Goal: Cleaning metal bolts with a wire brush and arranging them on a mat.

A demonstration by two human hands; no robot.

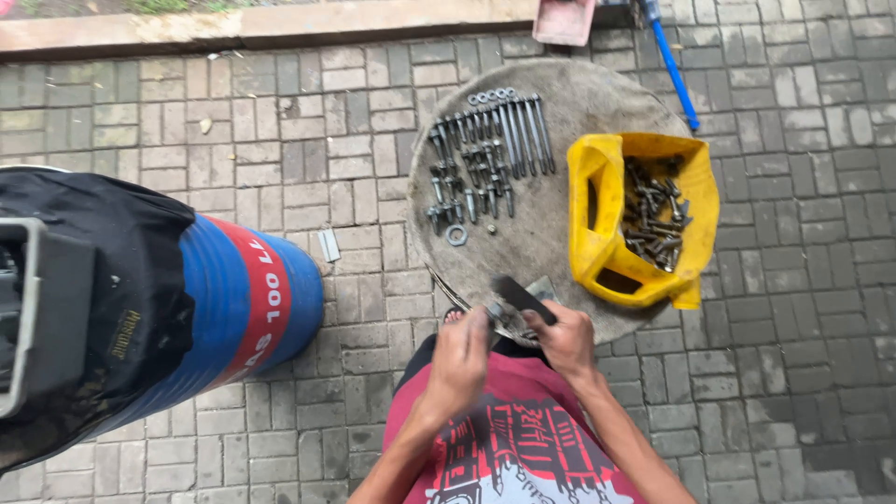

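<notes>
My left hand and my right hand meet over the near edge of a round grey mat. The right hand grips a dark-handled tool. Between both hands sits a small metal part, which the left fingers pinch. On the mat lie rows of sorted bolts and a loose washer. A cut-open yellow container on the mat's right side holds several mixed bolts and nuts.
A blue drum with a red band lies on its side at left, under a black cover. A small metal plate rests on the paving bricks. A blue handle and a pink dustpan lie at the top.
</notes>
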